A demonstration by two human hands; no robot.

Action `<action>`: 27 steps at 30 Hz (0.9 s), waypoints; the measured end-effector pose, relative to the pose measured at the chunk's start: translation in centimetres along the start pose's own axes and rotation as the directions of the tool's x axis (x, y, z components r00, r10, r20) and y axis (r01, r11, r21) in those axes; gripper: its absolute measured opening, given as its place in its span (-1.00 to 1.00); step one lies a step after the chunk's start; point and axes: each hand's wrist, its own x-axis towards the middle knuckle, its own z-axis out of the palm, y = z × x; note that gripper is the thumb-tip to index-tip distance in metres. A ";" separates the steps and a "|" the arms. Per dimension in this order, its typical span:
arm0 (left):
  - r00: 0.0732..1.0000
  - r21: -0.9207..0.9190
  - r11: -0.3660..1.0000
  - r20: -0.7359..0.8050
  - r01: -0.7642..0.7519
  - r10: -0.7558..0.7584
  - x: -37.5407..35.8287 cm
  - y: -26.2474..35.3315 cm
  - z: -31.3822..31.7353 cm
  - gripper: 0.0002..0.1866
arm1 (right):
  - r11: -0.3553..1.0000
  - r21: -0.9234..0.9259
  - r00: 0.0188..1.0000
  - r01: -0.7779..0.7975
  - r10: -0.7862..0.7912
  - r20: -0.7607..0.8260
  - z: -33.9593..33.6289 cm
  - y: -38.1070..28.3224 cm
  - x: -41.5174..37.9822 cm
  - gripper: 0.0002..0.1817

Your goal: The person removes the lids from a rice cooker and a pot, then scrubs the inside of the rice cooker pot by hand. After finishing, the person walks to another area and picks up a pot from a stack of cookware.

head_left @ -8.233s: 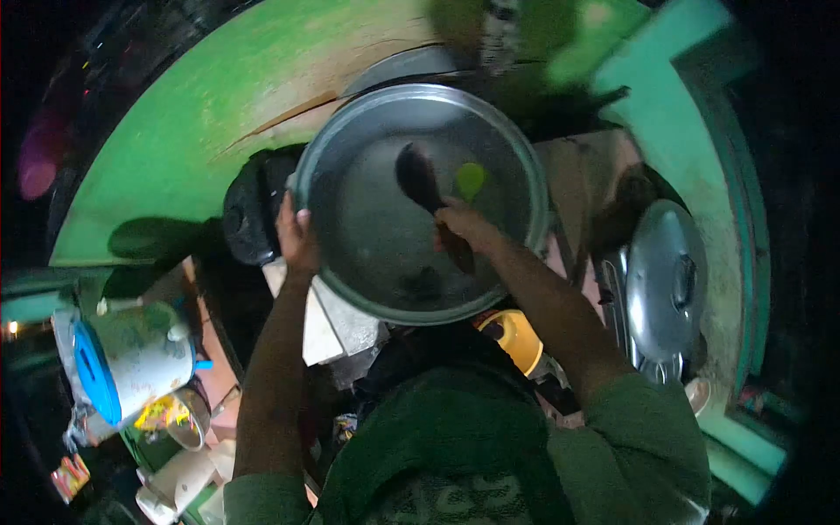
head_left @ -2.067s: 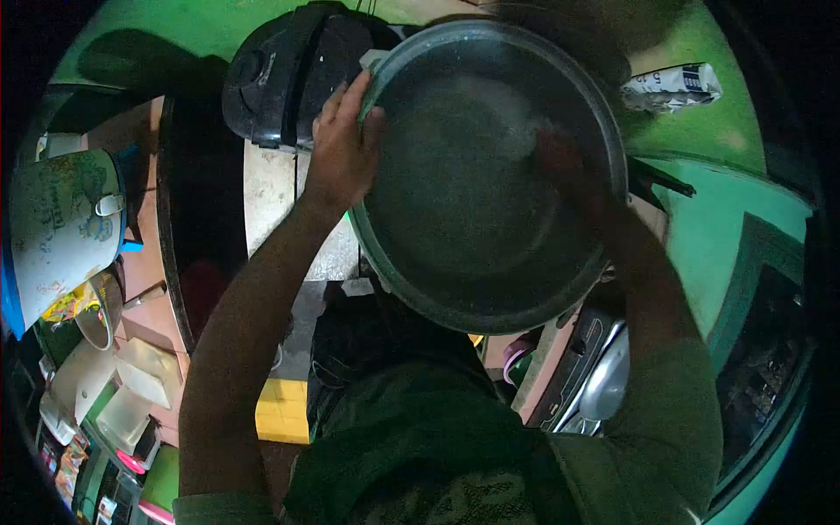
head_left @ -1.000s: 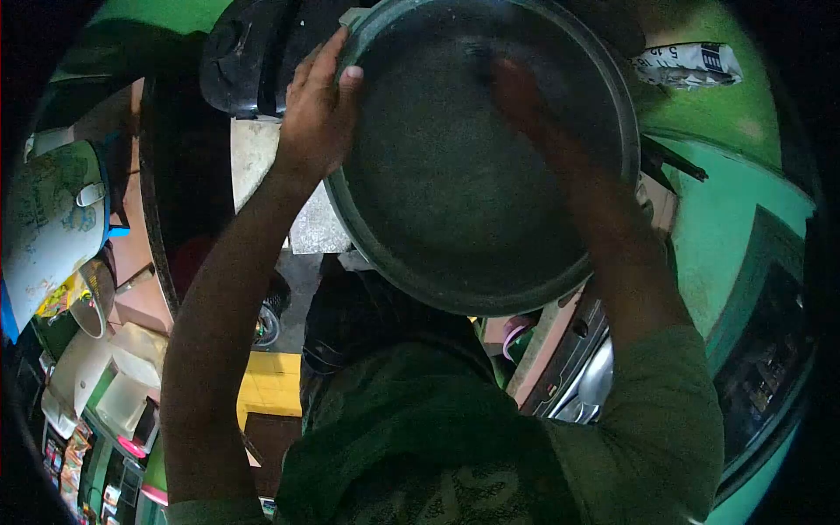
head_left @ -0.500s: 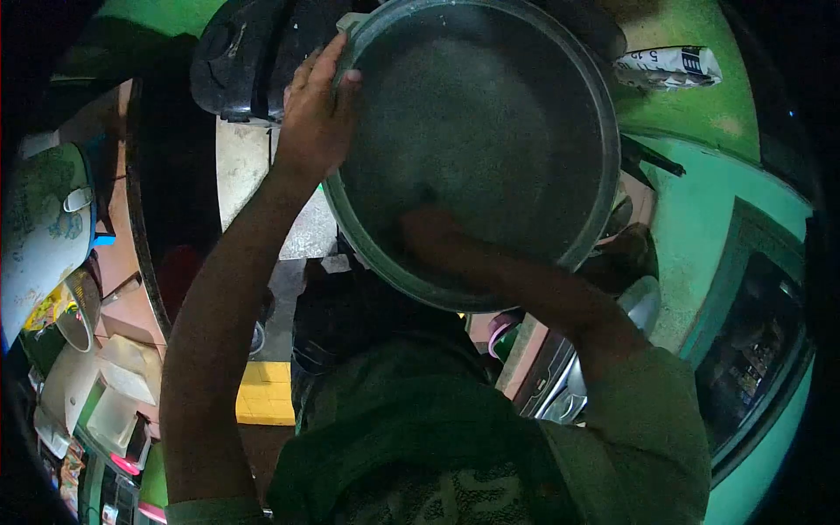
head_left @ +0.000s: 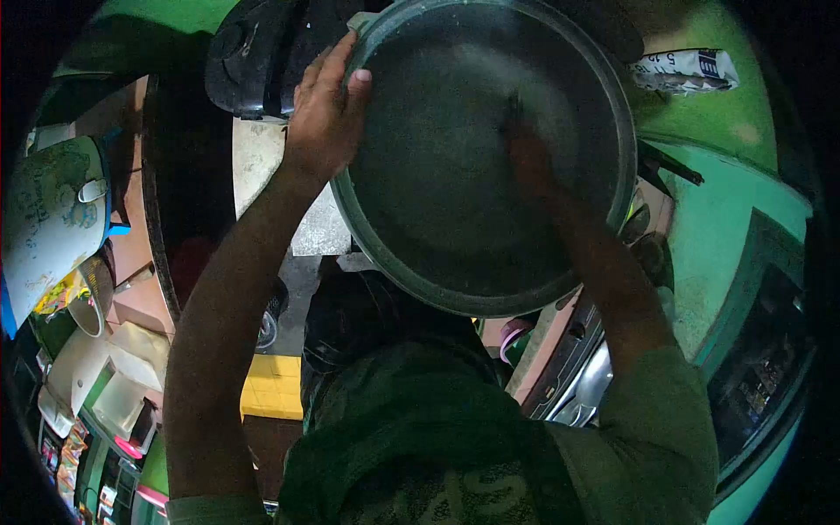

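A big round metal pot (head_left: 437, 262) is tilted with its open mouth towards me, and its inside is dull grey. My left hand (head_left: 328, 118) grips its rim at the upper left, close to a small handle lug (head_left: 360, 19), with the thumb lying over the edge. Inside the pot, my right hand (head_left: 529, 162) is at the right of the inner surface, dark and smeared by motion. Something dark shows at its fingertips, but I cannot make out whether it is a held thing or the fingers.
Behind the pot stands a black bulky object (head_left: 254, 66). A printed packet (head_left: 687, 70) lies at the upper right on a green surface. Plastic containers (head_left: 131, 376) and a pale board-like item (head_left: 57, 206) crowd the left. A yellow block (head_left: 271, 385) is below.
My right hand has swept up and right inside the pot, from the lower left. My left hand keeps its hold on the rim. The whole view has shifted slightly.
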 end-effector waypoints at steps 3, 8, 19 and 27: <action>1.000 0.010 1.000 -0.011 0.007 -0.007 0.2 0.2 0.0 -0.34 | 0.984 0.128 0.973 -0.122 0.094 0.210 0.8 -3.2 -7.9 -0.47; 0.999 -0.015 0.999 0.016 0.040 -0.040 0.1 0.4 -0.1 -0.36 | 0.871 -0.134 0.876 0.473 -0.481 -0.031 4.5 -12.6 -5.7 -0.58; 0.999 -0.002 1.000 0.033 0.031 -0.031 0.3 0.9 -0.3 -0.39 | 0.984 0.082 0.985 0.157 -0.151 -0.078 2.2 -5.9 -6.7 -0.59; 0.999 0.048 0.999 0.034 -0.004 0.003 0.0 0.8 -0.3 -0.37 | 0.989 0.129 0.998 0.068 -0.067 -0.009 -1.5 -8.6 0.5 -0.56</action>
